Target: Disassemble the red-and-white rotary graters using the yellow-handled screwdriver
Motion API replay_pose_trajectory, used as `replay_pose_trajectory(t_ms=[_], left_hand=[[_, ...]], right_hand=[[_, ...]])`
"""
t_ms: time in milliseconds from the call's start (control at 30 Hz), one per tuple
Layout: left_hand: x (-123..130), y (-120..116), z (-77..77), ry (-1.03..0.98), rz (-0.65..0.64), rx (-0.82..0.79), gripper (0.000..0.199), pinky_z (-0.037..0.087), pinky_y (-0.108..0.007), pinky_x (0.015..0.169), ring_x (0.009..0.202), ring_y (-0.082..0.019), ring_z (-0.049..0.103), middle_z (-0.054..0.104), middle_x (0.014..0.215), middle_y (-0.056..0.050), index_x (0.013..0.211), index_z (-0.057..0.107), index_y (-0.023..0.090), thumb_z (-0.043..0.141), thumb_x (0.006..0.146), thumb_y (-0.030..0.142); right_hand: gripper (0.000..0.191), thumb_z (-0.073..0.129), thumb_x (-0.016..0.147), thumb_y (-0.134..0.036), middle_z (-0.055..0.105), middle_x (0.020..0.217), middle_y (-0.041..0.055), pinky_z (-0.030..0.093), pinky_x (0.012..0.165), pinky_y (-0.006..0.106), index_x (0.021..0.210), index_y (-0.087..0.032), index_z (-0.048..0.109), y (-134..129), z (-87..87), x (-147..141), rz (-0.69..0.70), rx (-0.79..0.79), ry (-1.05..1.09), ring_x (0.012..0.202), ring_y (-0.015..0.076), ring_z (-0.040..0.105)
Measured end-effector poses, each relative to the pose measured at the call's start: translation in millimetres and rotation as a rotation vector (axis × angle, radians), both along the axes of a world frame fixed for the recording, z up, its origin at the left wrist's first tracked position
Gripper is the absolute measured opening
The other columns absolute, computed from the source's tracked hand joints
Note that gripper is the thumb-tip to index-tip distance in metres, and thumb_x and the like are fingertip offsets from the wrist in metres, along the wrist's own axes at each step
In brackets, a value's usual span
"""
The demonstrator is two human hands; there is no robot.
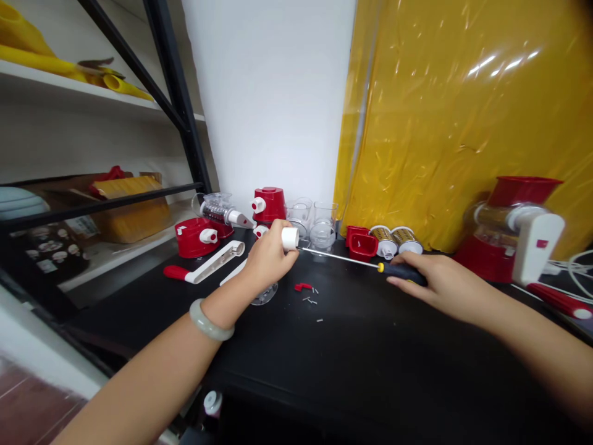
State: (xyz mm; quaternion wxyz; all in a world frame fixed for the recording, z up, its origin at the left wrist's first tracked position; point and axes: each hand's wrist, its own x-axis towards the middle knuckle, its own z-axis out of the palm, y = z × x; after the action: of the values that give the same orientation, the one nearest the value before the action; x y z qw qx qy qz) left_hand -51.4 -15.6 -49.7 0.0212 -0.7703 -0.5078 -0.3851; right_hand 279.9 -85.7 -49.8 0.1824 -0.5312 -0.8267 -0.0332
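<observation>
My left hand (pixel 272 258) is closed around a white cylindrical part (pixel 290 238), its open end facing right. In my right hand (pixel 419 275) is a long screwdriver (pixel 352 261) with a black and yellow handle. Its shaft points left and its tip is at or near the white part's open end; contact cannot be made out. Below them on the black table lie a small red piece (pixel 302 287) and several small screws (pixel 310 300). A clear part (pixel 265 295) shows partly behind my left wrist.
A white crank with a red grip (pixel 210 267) lies left, near a red base (pixel 194 238). Clear cups (pixel 323 227), red trays (pixel 362 244) and grater drums (pixel 405 240) line the back. An assembled red grater (pixel 514 228) stands right. Metal shelving (pixel 178 93) rises left.
</observation>
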Motion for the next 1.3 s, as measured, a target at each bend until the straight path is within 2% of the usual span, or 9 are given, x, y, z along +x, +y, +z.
replay_pose_trajectory(t_ms=[200,467,533,667,733,867,1000,1100,1300], left_hand=[[-8,9,0.9,-0.023,-0.059,0.007,0.041,0.043,-0.032,0.066,0.077,-0.022,0.062,0.064,0.091,-0.004,0.110,0.047,0.021,0.059,0.071,0.018],[-8,9,-0.3,0.065,-0.124,-0.028,0.041,0.041,-0.031,0.064,0.075,-0.022,0.059,0.063,0.089,-0.003,0.109,0.047,0.022,0.060,0.071,0.019],[-9,9,-0.1,0.059,-0.120,-0.029,0.041,0.041,-0.031,0.064,0.076,-0.022,0.059,0.063,0.089,-0.003,0.109,0.046,0.021,0.060,0.071,0.019],[-11,12,0.7,0.038,-0.121,-0.031,0.040,0.040,-0.031,0.064,0.076,-0.022,0.059,0.063,0.090,-0.002,0.108,0.046,0.022,0.059,0.070,0.017],[-12,13,1.0,0.034,-0.130,-0.031,0.041,0.041,-0.031,0.065,0.076,-0.022,0.059,0.063,0.090,-0.002,0.108,0.046,0.022,0.059,0.070,0.017],[-13,13,1.5,0.025,-0.151,-0.041,0.040,0.042,-0.031,0.066,0.076,-0.022,0.059,0.063,0.089,-0.002,0.108,0.046,0.022,0.059,0.070,0.017],[-12,12,1.4,0.018,-0.159,-0.041,0.040,0.041,-0.031,0.065,0.075,-0.021,0.058,0.062,0.088,-0.002,0.107,0.047,0.022,0.059,0.070,0.017],[-10,11,0.8,0.029,-0.156,-0.042,0.041,0.040,-0.031,0.065,0.076,-0.021,0.058,0.062,0.088,-0.002,0.108,0.047,0.022,0.059,0.069,0.017],[-11,13,-0.6,0.039,-0.151,-0.042,0.040,0.041,-0.031,0.065,0.075,-0.021,0.058,0.062,0.087,-0.002,0.108,0.047,0.022,0.059,0.070,0.017]], right_hand=[[0.032,0.042,0.097,-0.048,0.068,0.084,0.0027,0.049,0.066,0.033,0.094,-0.024,0.063,-2,4.3,-4,0.145,-0.164,0.209,0.073,0.0199,0.063],[0.018,0.066,0.084,-0.036,0.063,0.088,0.0047,0.049,0.070,0.035,0.089,-0.024,0.054,6,-6.1,-1,0.173,0.117,0.276,0.078,0.0213,0.060],[0.025,0.069,0.082,-0.039,0.066,0.089,0.0045,0.051,0.072,0.035,0.097,-0.024,0.055,3,-4.1,-3,0.158,0.021,0.361,0.080,0.0211,0.062],[0.034,0.055,0.091,-0.047,0.073,0.094,0.0066,0.054,0.066,0.033,0.113,-0.022,0.060,-1,-0.5,-3,0.210,-0.408,0.505,0.081,0.0210,0.070],[0.034,0.053,0.093,-0.046,0.075,0.097,0.0071,0.056,0.069,0.034,0.114,-0.022,0.064,1,-1.4,-2,0.227,-0.474,0.477,0.084,0.0216,0.071],[0.033,0.063,0.087,-0.035,0.072,0.105,0.0073,0.054,0.085,0.041,0.118,-0.025,0.067,6,-7.3,-2,0.217,-0.128,0.286,0.094,0.0238,0.068],[0.032,0.063,0.082,-0.023,0.065,0.101,0.0088,0.054,0.081,0.041,0.114,-0.025,0.065,8,-14.3,-5,0.200,0.171,0.174,0.092,0.0246,0.065],[0.036,0.065,0.082,-0.028,0.064,0.106,0.0105,0.054,0.081,0.041,0.118,-0.024,0.062,8,-19.0,-9,0.170,0.158,0.168,0.093,0.0257,0.065],[0.024,0.057,0.088,-0.032,0.073,0.102,0.0072,0.055,0.081,0.040,0.108,-0.023,0.067,7,-21.7,-14,0.229,-0.123,0.224,0.088,0.0239,0.069]])
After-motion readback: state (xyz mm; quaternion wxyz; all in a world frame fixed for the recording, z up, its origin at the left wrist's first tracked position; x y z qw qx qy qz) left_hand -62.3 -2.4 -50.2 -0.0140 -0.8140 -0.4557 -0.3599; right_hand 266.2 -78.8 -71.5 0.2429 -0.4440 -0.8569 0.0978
